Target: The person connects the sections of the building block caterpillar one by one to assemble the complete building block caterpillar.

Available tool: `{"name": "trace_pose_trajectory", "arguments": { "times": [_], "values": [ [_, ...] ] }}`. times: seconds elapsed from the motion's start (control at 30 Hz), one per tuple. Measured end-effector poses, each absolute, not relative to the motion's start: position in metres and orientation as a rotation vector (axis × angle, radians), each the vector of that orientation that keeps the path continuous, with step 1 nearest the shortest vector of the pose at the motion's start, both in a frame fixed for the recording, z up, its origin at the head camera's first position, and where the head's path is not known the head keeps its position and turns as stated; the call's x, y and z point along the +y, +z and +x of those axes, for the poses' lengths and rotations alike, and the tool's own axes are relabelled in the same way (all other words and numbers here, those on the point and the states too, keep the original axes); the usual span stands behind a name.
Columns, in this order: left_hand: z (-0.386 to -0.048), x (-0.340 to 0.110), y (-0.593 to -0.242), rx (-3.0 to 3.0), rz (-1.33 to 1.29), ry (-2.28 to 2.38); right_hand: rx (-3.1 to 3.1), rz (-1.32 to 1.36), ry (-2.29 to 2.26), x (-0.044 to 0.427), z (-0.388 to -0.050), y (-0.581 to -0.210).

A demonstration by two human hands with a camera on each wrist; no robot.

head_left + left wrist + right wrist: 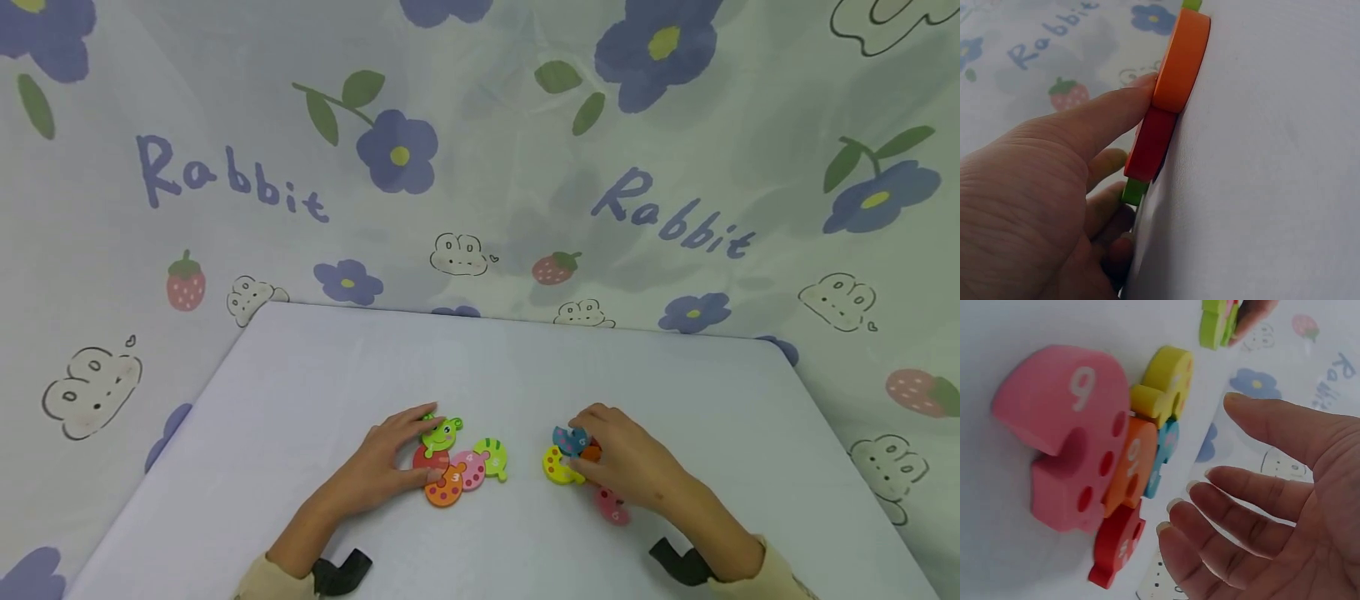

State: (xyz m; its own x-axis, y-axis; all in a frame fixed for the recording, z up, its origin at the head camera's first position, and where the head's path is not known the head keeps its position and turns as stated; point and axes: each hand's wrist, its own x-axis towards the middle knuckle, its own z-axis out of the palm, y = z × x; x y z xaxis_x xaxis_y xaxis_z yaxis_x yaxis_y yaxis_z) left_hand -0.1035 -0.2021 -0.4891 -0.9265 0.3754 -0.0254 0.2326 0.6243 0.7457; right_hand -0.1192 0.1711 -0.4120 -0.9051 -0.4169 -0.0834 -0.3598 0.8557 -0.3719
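Evidently, the left hand [375, 468] holds the chain [471, 473] between thumb and fingers: the thumb bears near the seam of the orange 3 [444, 492] and the red piece [427, 459], and the fingers reach round to the green head [442, 437]. This grip probably keeps the joined parts from sliding, since only knobs set in notches seem to lock them. The right hand [632, 457] has thumb and fingers parted and loosely bent, apparently pinching nothing, and hovers close to the blue piece [570, 443]. Around that one lie the yellow piece [557, 467], the orange 10 [1133, 459], a red loose piece [1117, 542] and a big pink piece [1079, 437], bunched perhaps for easy reach. Chain and bunch lie flat and well apart on the white table [337, 358], each before its own hand, the patterned cloth [487, 192] beyond
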Motion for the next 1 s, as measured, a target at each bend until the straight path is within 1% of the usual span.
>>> {"name": "trace_pose_trajectory", "arguments": {
  "times": [0.2,0.4,0.57,1.0],
  "values": [
    [-0.103,-0.202,-0.489,2.665,0.503,1.187,2.891,-0.518,-0.456,0.173,-0.122,-0.423],
    [-0.103,-0.201,-0.489,2.666,0.495,1.181,2.909,-0.485,-0.356,0.17,-0.129,-0.435],
    [-0.103,-0.202,-0.488,2.677,0.502,1.18,2.922,-0.451,-0.337,0.164,-0.132,-0.437],
    [-0.102,-0.201,-0.488,2.681,0.494,1.181,2.9,-0.542,-0.369,0.16,-0.133,-0.437]
  ]
}}
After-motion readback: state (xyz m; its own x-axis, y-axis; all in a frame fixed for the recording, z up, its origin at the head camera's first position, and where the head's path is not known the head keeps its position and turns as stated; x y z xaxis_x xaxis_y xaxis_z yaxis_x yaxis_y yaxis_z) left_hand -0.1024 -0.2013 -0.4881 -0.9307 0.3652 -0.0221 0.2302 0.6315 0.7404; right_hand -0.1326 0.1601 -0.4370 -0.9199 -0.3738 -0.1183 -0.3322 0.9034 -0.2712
